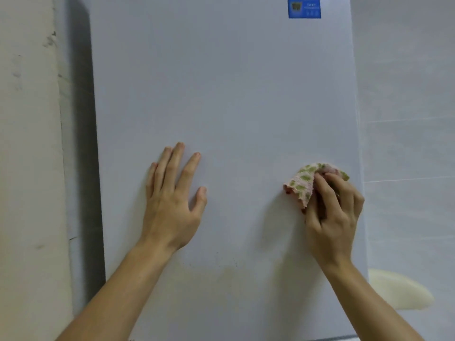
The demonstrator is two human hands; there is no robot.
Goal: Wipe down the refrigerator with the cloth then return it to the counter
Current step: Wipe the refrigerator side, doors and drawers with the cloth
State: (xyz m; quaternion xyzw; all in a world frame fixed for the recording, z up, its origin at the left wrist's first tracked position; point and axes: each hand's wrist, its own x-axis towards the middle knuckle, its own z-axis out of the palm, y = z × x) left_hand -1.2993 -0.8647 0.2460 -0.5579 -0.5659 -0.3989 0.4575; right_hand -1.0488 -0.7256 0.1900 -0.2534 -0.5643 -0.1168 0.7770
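The white refrigerator door (226, 94) fills most of the view. My left hand (172, 200) lies flat on the door's lower middle, fingers straight and spread. My right hand (330, 217) grips a bunched pink cloth with green spots (305, 180) and holds it against the door near its right edge. Most of the cloth is hidden under my fingers. A yellowish stained patch with dark specks (216, 269) shows on the door below my hands.
A blue label (304, 7) sits at the door's top right. A cream wall (27, 168) rises on the left, with a dark gap beside the fridge. Grey tiled wall (406, 119) stands on the right, and a cream curved object (398, 289) pokes out behind the fridge.
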